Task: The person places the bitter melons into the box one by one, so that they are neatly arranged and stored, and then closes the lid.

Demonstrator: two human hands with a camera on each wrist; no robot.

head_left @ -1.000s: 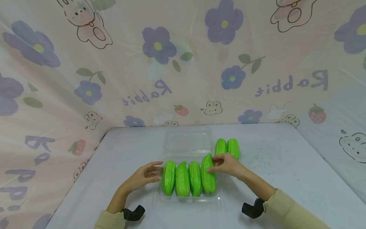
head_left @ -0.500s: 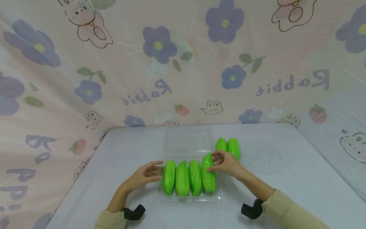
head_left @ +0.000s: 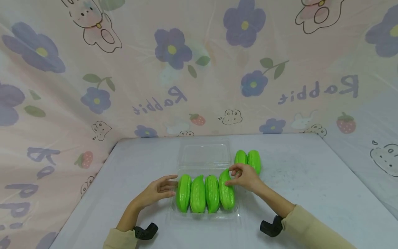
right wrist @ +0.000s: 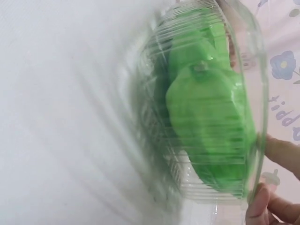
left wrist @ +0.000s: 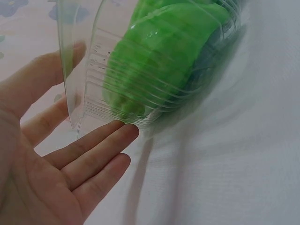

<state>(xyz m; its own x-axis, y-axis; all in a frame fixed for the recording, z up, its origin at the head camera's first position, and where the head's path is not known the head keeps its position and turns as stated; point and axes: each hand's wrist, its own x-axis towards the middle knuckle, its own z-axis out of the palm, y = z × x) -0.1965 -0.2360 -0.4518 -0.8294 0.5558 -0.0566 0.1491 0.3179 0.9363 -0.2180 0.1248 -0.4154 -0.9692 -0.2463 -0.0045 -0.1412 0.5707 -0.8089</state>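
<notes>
Several glossy, bright green, ribbed bitter melons, toy-like, lie side by side in a clear plastic clamshell box (head_left: 206, 216). My left hand (head_left: 158, 190) is at the box's left side with fingers loosely spread, holding nothing. In the left wrist view, its fingertips (left wrist: 131, 129) are right at the ribbed wall, near the leftmost bitter melon (left wrist: 150, 61). My right hand (head_left: 245, 178) reaches over the right rim. Its thumb touches the rightmost bitter melon (head_left: 226, 195), and its forefinger is near that melon's upper tip. The right wrist view shows fingers (right wrist: 283, 152) at the rim.
The box's lid (head_left: 205, 154) lies opened back behind it. Two more bitter melons (head_left: 254, 160) lie on the white table (head_left: 298, 193) behind my right hand. A printed cloth (head_left: 205, 83) hangs behind and beside the table. Each wrist bears a black camera mount (head_left: 272, 226).
The rightmost bitter melon's upper tip has shifted slightly left and lower. My right hand and forearm have moved a little. My left hand has stayed in place.
</notes>
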